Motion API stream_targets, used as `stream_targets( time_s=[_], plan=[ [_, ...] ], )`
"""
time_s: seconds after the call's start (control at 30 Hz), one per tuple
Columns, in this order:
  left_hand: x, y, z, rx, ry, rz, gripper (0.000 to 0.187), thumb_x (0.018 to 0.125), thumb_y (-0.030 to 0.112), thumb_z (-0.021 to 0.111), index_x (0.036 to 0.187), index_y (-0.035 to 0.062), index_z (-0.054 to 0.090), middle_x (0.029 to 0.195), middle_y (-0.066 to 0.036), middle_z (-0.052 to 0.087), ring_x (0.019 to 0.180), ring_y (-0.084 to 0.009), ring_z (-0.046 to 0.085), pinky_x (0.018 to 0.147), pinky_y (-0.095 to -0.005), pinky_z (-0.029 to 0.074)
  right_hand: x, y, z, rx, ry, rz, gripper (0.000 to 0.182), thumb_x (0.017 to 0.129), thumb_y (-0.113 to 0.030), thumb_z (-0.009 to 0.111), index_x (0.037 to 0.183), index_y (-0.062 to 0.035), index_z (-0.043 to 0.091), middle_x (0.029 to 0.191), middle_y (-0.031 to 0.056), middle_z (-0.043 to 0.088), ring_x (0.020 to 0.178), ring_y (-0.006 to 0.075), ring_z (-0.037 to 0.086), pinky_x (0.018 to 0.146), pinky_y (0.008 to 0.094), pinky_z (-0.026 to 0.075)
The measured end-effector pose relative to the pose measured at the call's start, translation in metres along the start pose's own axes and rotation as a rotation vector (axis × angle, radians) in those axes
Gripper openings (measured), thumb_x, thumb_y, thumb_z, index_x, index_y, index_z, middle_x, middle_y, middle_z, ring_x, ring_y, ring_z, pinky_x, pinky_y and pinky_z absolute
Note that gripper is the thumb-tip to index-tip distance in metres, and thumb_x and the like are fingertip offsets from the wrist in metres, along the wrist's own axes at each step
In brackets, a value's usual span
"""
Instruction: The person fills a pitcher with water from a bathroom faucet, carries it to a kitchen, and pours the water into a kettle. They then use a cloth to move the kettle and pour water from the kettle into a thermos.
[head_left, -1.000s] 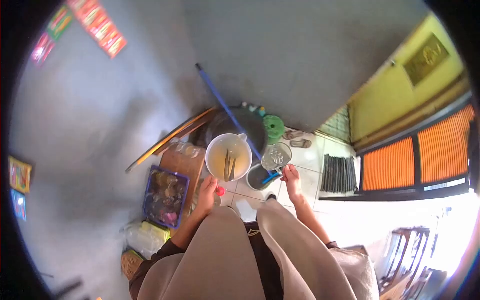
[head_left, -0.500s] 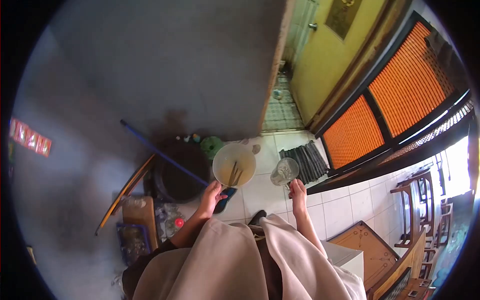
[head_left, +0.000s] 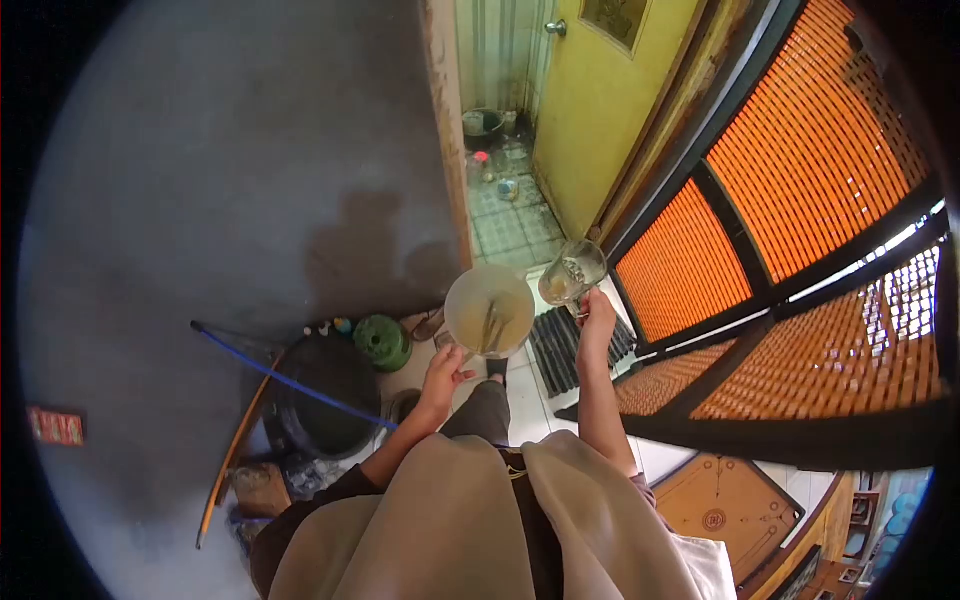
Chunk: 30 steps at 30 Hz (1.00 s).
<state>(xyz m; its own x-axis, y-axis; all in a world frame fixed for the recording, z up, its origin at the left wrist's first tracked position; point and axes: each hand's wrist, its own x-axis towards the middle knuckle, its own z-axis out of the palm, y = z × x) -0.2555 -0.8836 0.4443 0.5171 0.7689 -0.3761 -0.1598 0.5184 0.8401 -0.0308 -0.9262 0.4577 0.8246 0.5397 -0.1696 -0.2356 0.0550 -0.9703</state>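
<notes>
My left hand [head_left: 441,387] grips the near edge of a whitish translucent plastic bowl [head_left: 466,297]. Cloudy, pale yellow-brown liquid fills part of it, with several slim utensils that look like spoons leaning inside. In my right hand [head_left: 597,322] is a clear mug [head_left: 569,276], held by its handle and tilted. Pale, shiny contents show inside the mug. Both vessels are up in front of me, side by side, the mug right of the bowl and a little farther away.
Ahead, a doorway with a yellow door [head_left: 600,100] opens onto a tiled room with a black basin [head_left: 483,127]. A dark ribbed mat [head_left: 568,350] lies before it. To the left stand a green gas cylinder [head_left: 383,343] and a large black tub [head_left: 330,400]. Orange woven panels [head_left: 690,270] line the right.
I have stepped forward, and the doorway is nearer with more of the tiled room showing. The mug has risen in view and moved closer to the bowl. Both hands keep their hold.
</notes>
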Motion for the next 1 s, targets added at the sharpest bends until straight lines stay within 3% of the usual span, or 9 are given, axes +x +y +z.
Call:
stream_targets(
  time_s=[0.17, 0.23, 0.3, 0.33, 0.4, 0.67, 0.83, 0.9, 1.0],
  plan=[
    [0.105, 0.030, 0.026, 0.035, -0.084, -0.010, 0.018, 0.089, 0.021, 0.035, 0.098, 0.0090, 0.046, 0.069, 0.004, 0.035, 0.064, -0.0059, 0.039, 0.079, -0.0319, 0.041, 0.107, 0.006, 0.020, -0.059, 0.123, -0.157, 0.026, 0.085, -0.022, 0.042, 0.065, -0.0065, 0.047, 0.059, -0.0027, 0.040, 0.051, 0.0055, 0.033, 0.047, 0.0193, 0.028],
    [0.140, 0.044, 0.040, 0.028, -0.140, -0.029, 0.020, 0.089, 0.022, 0.035, 0.099, 0.0087, 0.046, 0.070, 0.004, 0.034, 0.065, -0.0055, 0.039, 0.080, -0.0313, 0.040, 0.136, -0.007, 0.025, 0.029, 0.136, -0.045, 0.024, 0.085, -0.022, 0.043, 0.067, -0.0062, 0.047, 0.060, -0.0028, 0.040, 0.052, 0.0053, 0.035, 0.048, 0.0189, 0.028],
    [0.178, 0.059, 0.053, 0.055, -0.177, -0.045, 0.019, 0.090, 0.024, 0.034, 0.093, 0.0091, 0.045, 0.069, 0.004, 0.033, 0.065, -0.0055, 0.038, 0.080, -0.0309, 0.040, 0.164, -0.020, 0.023, 0.016, 0.144, 0.032, 0.024, 0.085, -0.022, 0.043, 0.068, -0.0069, 0.048, 0.059, -0.0034, 0.040, 0.052, 0.0045, 0.035, 0.046, 0.0184, 0.027],
    [0.195, 0.067, 0.058, 0.045, -0.163, -0.079, 0.017, 0.090, 0.024, 0.034, 0.088, 0.0096, 0.044, 0.069, 0.004, 0.032, 0.064, -0.0054, 0.038, 0.080, -0.0307, 0.040, 0.181, -0.018, 0.023, -0.028, 0.114, -0.102, 0.024, 0.085, -0.024, 0.043, 0.067, -0.0082, 0.048, 0.058, -0.0041, 0.040, 0.051, 0.0038, 0.035, 0.044, 0.0178, 0.026],
    [0.227, 0.075, 0.070, 0.057, -0.146, -0.095, 0.018, 0.090, 0.023, 0.034, 0.078, 0.0111, 0.039, 0.069, 0.004, 0.032, 0.062, -0.0048, 0.036, 0.080, -0.0309, 0.040, 0.208, -0.014, 0.014, -0.024, 0.153, -0.022, 0.025, 0.085, -0.024, 0.043, 0.066, -0.0088, 0.047, 0.057, -0.0041, 0.039, 0.050, 0.0039, 0.035, 0.043, 0.0179, 0.027],
    [0.348, 0.092, 0.095, -0.033, -0.087, -0.091, 0.020, 0.089, 0.023, 0.037, 0.072, 0.0123, 0.035, 0.066, 0.004, 0.032, 0.058, -0.0067, 0.034, 0.077, -0.0324, 0.040, 0.308, -0.008, 0.026, -0.058, 0.216, 0.082, 0.024, 0.085, -0.024, 0.043, 0.066, -0.0107, 0.047, 0.056, -0.0049, 0.038, 0.048, 0.0037, 0.035, 0.043, 0.0178, 0.028],
    [0.417, 0.093, 0.110, -0.085, 0.055, -0.065, 0.019, 0.089, 0.023, 0.038, 0.073, 0.0125, 0.036, 0.065, 0.003, 0.032, 0.057, -0.0069, 0.032, 0.078, -0.0333, 0.040, 0.404, 0.001, 0.065, -0.125, 0.053, 0.068, 0.025, 0.085, -0.025, 0.043, 0.067, -0.0101, 0.048, 0.057, -0.0053, 0.039, 0.049, 0.0030, 0.035, 0.043, 0.0168, 0.028],
    [0.453, 0.090, 0.110, -0.105, 0.067, -0.061, 0.012, 0.088, 0.023, 0.038, 0.082, 0.0127, 0.042, 0.073, 0.006, 0.035, 0.068, -0.0044, 0.038, 0.081, -0.0332, 0.039, 0.443, -0.007, 0.086, -0.124, -0.062, 0.103, 0.025, 0.085, -0.025, 0.042, 0.066, -0.0099, 0.048, 0.057, -0.0051, 0.040, 0.050, 0.0029, 0.035, 0.043, 0.0164, 0.028],
    [0.492, 0.093, 0.126, -0.189, 0.173, 0.004, 0.014, 0.088, 0.023, 0.039, 0.078, 0.0129, 0.041, 0.070, 0.005, 0.034, 0.066, -0.0046, 0.037, 0.082, -0.0342, 0.039, 0.500, -0.020, 0.114, -0.180, -0.199, 0.163, 0.023, 0.085, -0.025, 0.043, 0.068, -0.0105, 0.048, 0.058, -0.0053, 0.040, 0.052, 0.0030, 0.035, 0.045, 0.0170, 0.028]
  ],
)
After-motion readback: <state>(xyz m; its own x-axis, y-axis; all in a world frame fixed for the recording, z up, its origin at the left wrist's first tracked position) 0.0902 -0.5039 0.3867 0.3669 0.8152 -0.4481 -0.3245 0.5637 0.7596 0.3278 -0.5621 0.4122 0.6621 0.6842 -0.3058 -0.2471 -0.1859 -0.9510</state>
